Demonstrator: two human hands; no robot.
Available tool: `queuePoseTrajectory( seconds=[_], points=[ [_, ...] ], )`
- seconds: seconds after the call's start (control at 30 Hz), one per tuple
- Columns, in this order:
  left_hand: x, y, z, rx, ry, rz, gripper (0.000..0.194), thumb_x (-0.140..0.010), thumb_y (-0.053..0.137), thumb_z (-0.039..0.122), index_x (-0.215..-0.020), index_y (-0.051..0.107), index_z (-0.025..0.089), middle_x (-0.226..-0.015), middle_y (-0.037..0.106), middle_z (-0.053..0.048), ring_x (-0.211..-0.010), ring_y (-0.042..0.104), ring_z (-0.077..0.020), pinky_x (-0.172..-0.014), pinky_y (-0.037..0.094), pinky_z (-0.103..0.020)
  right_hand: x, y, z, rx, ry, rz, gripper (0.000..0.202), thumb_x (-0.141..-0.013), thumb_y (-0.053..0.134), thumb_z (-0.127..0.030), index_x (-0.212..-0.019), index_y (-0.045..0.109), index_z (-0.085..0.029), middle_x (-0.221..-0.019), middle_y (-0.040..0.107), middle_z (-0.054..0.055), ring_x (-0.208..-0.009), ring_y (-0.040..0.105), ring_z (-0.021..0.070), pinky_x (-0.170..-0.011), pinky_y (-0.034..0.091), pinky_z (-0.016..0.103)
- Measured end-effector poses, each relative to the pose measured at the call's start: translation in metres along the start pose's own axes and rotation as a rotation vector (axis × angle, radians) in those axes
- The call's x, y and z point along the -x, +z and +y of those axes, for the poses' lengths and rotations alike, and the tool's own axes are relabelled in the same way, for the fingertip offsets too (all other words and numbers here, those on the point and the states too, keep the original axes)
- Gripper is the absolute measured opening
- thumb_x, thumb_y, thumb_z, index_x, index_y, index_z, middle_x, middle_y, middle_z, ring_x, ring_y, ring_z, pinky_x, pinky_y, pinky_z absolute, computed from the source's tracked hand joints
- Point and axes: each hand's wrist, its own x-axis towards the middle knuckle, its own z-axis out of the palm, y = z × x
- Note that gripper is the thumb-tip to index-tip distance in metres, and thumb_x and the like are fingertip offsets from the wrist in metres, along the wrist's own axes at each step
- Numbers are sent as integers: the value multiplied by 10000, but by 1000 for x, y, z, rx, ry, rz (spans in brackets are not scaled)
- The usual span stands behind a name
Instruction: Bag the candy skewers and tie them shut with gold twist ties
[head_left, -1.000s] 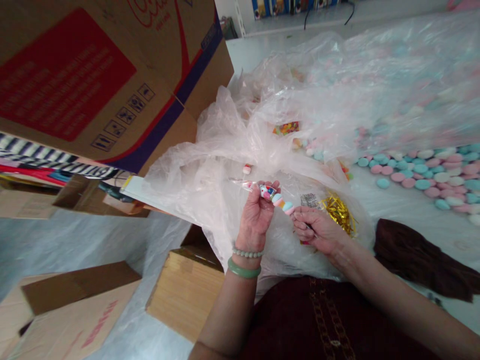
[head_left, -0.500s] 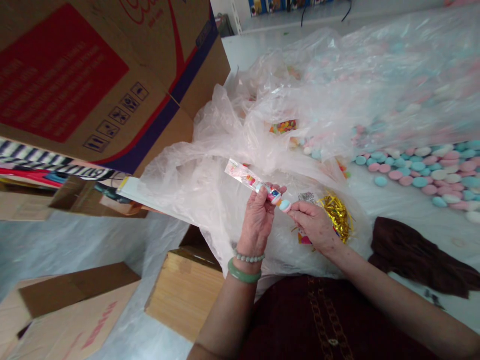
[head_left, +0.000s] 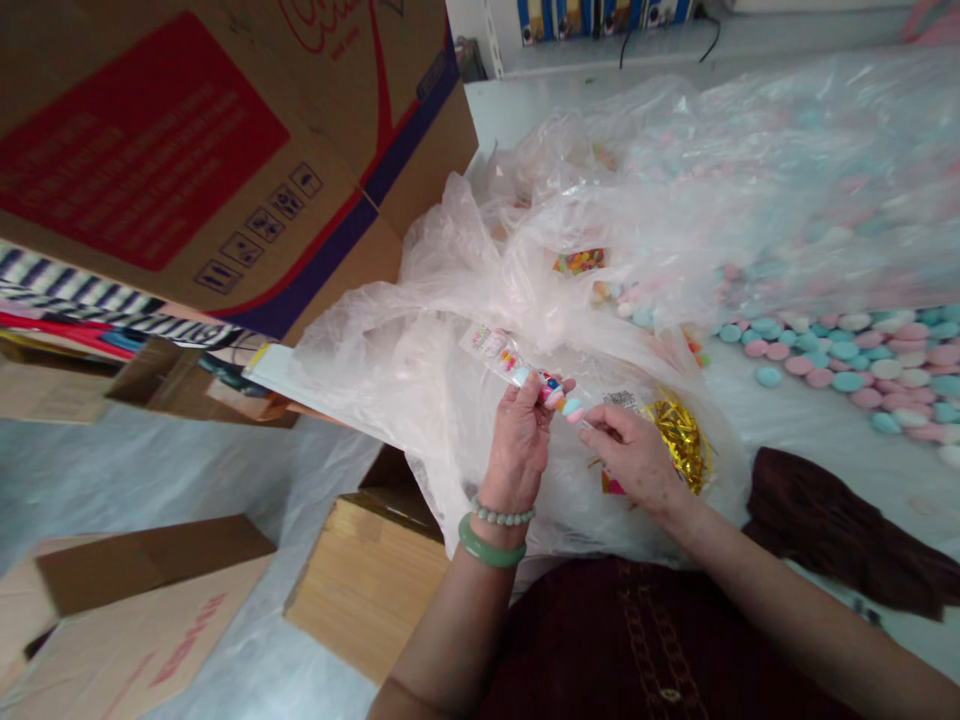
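A narrow clear packet (head_left: 488, 347) with colourful printing and pastel candies in its lower part slants across the middle. My left hand (head_left: 522, 430), with a bead bracelet and a green bangle at its wrist, is closed around the packet's middle. At the packet's lower right end, my right hand (head_left: 631, 455) pinches the clear tip. Beneath both hands lies crumpled clear plastic (head_left: 439, 400). Gold tinsel (head_left: 681, 440) shows just right of my right hand, beside a small black-and-white printed code.
Pink, blue and white candies (head_left: 847, 365) spread over the table at right, partly under plastic sheeting. A dark brown cloth (head_left: 840, 530) lies below them. A large carton (head_left: 330, 190) stands at upper left; open boxes (head_left: 367, 580) are at lower left.
The view has shifted slightly, so the carton and candies appear a little further right. The packet's upper end has tilted, with its print showing more clearly. Both hands keep their hold.
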Motion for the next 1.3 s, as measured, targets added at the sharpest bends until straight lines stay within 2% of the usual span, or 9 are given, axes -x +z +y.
queuePoseTrajectory(
  seconds=[0.07, 0.17, 0.37, 0.53, 0.63, 0.73, 0.83, 0.97, 1.3],
  points=[
    [0, 0, -2, 22, 3, 19, 215, -776, 712, 321, -730, 629, 128, -708, 662, -15, -756, 695, -166, -861, 522, -329, 3, -2, 2, 256, -199, 103, 102, -792, 583, -246, -722, 643, -201, -707, 578, 10, -687, 504, 151, -637, 362, 274],
    [-1, -1, 1, 30, -36, 20, 211, -784, 699, 329, -757, 634, 130, -688, 660, -16, -744, 699, -186, -836, 533, -348, 3, -3, 6, 301, -263, 124, 172, -841, 512, -244, -759, 657, -199, -780, 623, 30, -760, 540, 168, -701, 376, 297],
    [-8, -7, 22, 8, -171, 26, 236, -855, 592, 356, -790, 630, 133, -724, 688, -54, -726, 693, -200, -787, 542, -358, -5, -6, 3, -141, 79, -123, 202, -784, 582, -367, -721, 651, -188, -514, 417, -57, -477, 364, 96, -457, 263, 237],
    [-8, -6, 16, 112, -35, -102, 166, -850, 619, 316, -838, 618, 150, -804, 676, -34, -838, 680, -172, -959, 485, -396, -8, -3, 1, -509, 324, -179, 208, -676, 696, -343, -749, 647, -154, -447, 348, -96, -389, 226, 44, -378, 122, 197],
    [-5, -2, 8, 80, 31, -83, 206, -847, 626, 358, -832, 609, 152, -818, 669, -40, -866, 681, -178, -977, 470, -403, -11, 2, 4, -804, 479, -288, 198, -630, 734, -260, -730, 606, -146, -451, 376, -101, -360, 208, 21, -356, 101, 177],
    [-3, 1, 8, 58, 36, -15, 236, -861, 600, 383, -812, 603, 152, -802, 671, -45, -856, 688, -188, -967, 474, -408, -15, 4, 11, -1073, 629, -513, 156, -704, 701, -204, -720, 556, -148, -462, 373, -106, -342, 197, 12, -343, 126, 154],
    [-4, -1, 16, 48, -100, 14, 254, -878, 565, 359, -761, 612, 139, -758, 677, -63, -796, 690, -195, -927, 494, -406, -18, 2, 19, -1285, 747, -674, 135, -808, 623, -171, -734, 514, -147, -478, 359, -112, -330, 184, 8, -335, 140, 135],
    [-7, -9, 25, 28, -241, -30, 223, -856, 574, 284, -706, 626, 128, -709, 677, -66, -746, 686, -199, -888, 512, -392, -19, -5, 26, -1439, 820, -705, 124, -892, 523, -151, -772, 493, -138, -497, 370, -109, -319, 203, 4, -334, 153, 123],
    [2, 1, 8, 43, -28, -77, 224, -863, 587, 336, -777, 632, 134, -740, 676, -43, -754, 678, -169, -955, 477, -407, -20, -4, 22, -1465, 777, -736, 102, -899, 491, -126, -805, 472, -162, -529, 346, -109, -328, 173, 16, -346, 125, 133]
  ],
)
